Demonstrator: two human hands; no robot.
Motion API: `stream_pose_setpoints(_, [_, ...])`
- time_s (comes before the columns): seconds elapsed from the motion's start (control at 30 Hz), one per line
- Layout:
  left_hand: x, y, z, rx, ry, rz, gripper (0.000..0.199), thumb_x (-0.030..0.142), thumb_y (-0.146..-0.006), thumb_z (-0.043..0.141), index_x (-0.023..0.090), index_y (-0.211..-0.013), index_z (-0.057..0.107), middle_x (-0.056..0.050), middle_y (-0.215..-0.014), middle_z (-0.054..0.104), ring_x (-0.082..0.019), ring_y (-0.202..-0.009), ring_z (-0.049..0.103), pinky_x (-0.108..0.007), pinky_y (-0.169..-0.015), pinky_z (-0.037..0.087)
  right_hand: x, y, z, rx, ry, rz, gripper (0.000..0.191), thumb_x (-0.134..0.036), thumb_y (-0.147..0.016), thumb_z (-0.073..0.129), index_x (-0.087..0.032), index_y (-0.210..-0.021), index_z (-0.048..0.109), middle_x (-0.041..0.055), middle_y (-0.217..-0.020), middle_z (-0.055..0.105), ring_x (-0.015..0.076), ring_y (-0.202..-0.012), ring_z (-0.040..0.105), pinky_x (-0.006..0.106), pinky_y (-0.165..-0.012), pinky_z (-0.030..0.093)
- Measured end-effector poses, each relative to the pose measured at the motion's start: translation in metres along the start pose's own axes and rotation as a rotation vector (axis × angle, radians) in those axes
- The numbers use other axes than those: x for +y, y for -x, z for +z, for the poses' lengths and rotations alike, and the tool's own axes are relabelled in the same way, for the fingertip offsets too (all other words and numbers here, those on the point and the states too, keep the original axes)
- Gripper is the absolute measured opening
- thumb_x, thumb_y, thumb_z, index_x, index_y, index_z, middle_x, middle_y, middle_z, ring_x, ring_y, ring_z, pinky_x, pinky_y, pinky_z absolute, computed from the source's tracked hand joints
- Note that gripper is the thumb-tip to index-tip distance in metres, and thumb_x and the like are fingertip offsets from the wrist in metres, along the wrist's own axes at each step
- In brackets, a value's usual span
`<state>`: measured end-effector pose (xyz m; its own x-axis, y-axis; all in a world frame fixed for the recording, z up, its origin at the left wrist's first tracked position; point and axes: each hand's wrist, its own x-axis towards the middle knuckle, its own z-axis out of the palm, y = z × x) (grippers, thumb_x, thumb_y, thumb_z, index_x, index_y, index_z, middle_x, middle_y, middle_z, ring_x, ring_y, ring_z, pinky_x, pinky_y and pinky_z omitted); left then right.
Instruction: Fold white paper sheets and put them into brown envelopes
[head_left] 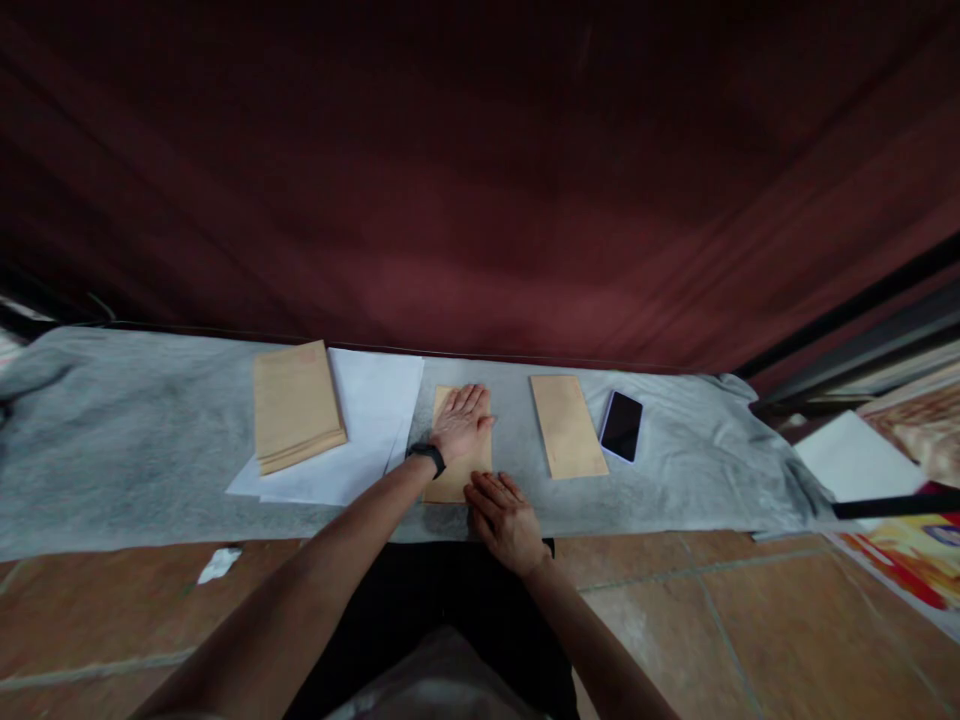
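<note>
A brown paper envelope (454, 487) lies upright on the grey cloth in front of me. My left hand (462, 422), with a dark band at the wrist, rests flat on its upper part, fingers stretched out. Near its lower right corner lies my right hand (506, 518), palm down, fingers stretched out and touching the paper. To the right is another brown envelope (570, 427), untouched. On the left, a stack of brown envelopes (296, 405) sits partly on white paper sheets (379, 400).
A phone (622, 427) with a dark screen lies right of the second envelope. The grey cloth (165, 440) covers a long, narrow surface before a dark red hanging (480, 250). A crumpled white scrap (219, 565) is on the tiled floor (720, 620).
</note>
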<state>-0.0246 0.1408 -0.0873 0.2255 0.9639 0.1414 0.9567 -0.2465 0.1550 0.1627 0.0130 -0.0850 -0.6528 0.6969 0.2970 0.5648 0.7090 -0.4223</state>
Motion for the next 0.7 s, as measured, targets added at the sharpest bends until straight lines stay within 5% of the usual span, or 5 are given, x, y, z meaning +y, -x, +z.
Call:
stream_pose_setpoints(0.3, [0.001,0.03,-0.001,-0.013,0.045,0.136,0.056,0.037,-0.103,0.029,0.014,-0.154,0.036,-0.009,-0.161,0.036,-0.022,-0.152,0.026,-0.045,-0.126,0.016,0.001,-0.001,-0.001,0.014,-0.023,-0.002,0.043,-0.023,-0.099,0.053,-0.03,-0.141,0.056,0.0031,-0.147,0.056,0.0209,-0.135,0.052,0.047,-0.118,0.038])
stream_pose_setpoints(0.53, [-0.003,0.095,-0.015,-0.091,0.19,0.226,0.05,0.035,-0.106,0.027,0.017,-0.15,0.043,-0.008,-0.157,0.043,-0.017,-0.148,0.033,-0.039,-0.123,0.028,0.001,-0.003,0.007,0.149,-0.084,0.042,0.03,-0.023,-0.1,0.054,-0.029,-0.125,0.069,0.0035,-0.134,0.067,0.0182,-0.124,0.062,0.042,-0.115,0.042])
stream_pose_setpoints(0.7, [0.003,0.145,-0.027,-0.022,0.252,0.196,0.044,0.029,-0.105,0.032,0.017,-0.143,0.051,-0.009,-0.151,0.052,-0.017,-0.142,0.044,-0.04,-0.118,0.038,0.0,-0.004,0.012,0.194,-0.102,0.074,0.024,-0.025,-0.1,0.055,-0.027,-0.116,0.072,0.0033,-0.129,0.07,0.0183,-0.121,0.064,0.042,-0.113,0.043])
